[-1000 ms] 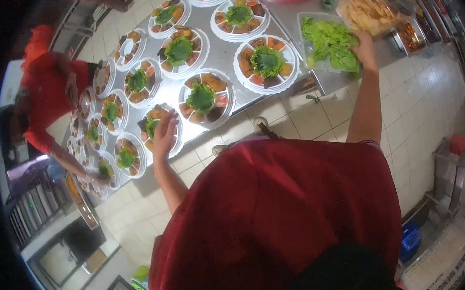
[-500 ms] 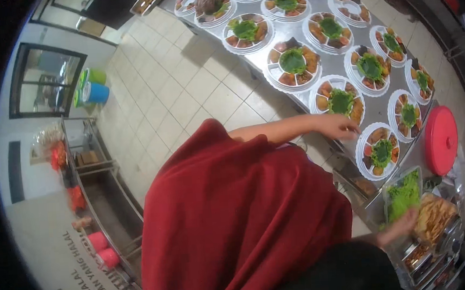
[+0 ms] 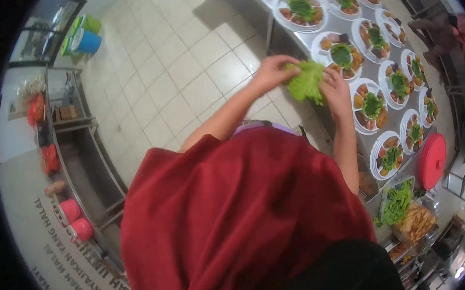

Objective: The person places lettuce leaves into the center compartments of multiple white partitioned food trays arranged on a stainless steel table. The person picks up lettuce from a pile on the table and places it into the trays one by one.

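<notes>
A frilly green lettuce leaf [image 3: 306, 84] is stretched between my two hands, just off the table's near edge. My left hand [image 3: 277, 73] pinches its left side, fingers closed. At its right side my right hand [image 3: 336, 92] grips the leaf between thumb and fingers. Right behind the leaf stands a white divided plate [image 3: 317, 42] with assorted food round a lettuce-lined middle. A similar plate [image 3: 358, 122] sits beside my right wrist. To the right, a clear tub holds more lettuce [image 3: 398, 202].
Rows of filled plates cover the steel table [image 3: 295, 35]. A red round lid [image 3: 432, 161] leans by the lettuce tub, near a container of fried crackers [image 3: 415, 224]. At the left are a metal rack [image 3: 86, 171] and blue and green bins [image 3: 86, 41]. Another person [image 3: 441, 39] stands at far right.
My right hand has come up from the lettuce tub, and a leaf is now held in both hands. My left hand has moved left, away from the plates. The view has shifted.
</notes>
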`<state>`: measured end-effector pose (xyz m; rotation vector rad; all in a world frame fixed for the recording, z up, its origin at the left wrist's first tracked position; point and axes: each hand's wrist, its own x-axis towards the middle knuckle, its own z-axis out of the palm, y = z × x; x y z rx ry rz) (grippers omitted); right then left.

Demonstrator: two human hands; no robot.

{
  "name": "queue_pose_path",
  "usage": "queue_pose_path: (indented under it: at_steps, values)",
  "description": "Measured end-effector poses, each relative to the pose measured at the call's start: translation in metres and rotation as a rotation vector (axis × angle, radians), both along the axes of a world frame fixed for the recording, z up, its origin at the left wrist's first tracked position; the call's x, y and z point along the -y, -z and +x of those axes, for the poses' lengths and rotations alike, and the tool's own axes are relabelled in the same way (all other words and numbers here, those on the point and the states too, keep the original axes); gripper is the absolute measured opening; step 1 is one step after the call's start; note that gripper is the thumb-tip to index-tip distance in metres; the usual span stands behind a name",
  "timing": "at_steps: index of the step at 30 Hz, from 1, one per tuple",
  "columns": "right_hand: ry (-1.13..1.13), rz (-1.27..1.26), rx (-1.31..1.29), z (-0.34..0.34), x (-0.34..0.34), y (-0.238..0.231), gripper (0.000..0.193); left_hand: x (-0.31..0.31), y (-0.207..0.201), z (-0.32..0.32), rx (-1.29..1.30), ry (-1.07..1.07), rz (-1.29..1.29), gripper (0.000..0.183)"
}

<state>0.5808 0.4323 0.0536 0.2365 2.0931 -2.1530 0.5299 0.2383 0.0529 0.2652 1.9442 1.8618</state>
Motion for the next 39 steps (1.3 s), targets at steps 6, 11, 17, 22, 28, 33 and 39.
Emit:
queue_pose_path:
  at_steps: [6,11,17,22,28,33,39]
  values:
    - [-0.314,-0.329,0.232,-0.061,0.119,0.005,0.039,0.133,-0.006,-0.002,0.089,-0.232,0.020,0.029]
    - [-0.682,0.248,-0.012,-0.092,0.203,-0.010,0.037,0.209,-0.022,0.009,0.000,-0.304,-0.076,0.031]
    - [-0.728,-0.579,0.143,-0.151,0.255,-0.003,0.016,0.285,0.012,0.012,0.102,-0.817,0.067,0.042]
    - [-0.954,1.029,-0.386,-0.189,0.293,0.132,0.016,0.304,0.044,-0.014,0.307,-0.874,-0.179,0.046]
    - [-0.740,0.679,-0.178,-0.268,0.285,0.138,0.020,0.262,0.078,-0.114,0.196,-0.501,-0.373,0.061]
    - [-0.714,0.226,0.028,-0.349,0.248,0.095,0.024,0.213,0.089,-0.220,0.054,-0.319,-0.234,0.054]
    - [-0.579,-0.064,0.153,-0.417,0.189,0.081,0.019,0.178,0.056,-0.321,0.352,-0.250,0.008,0.038]
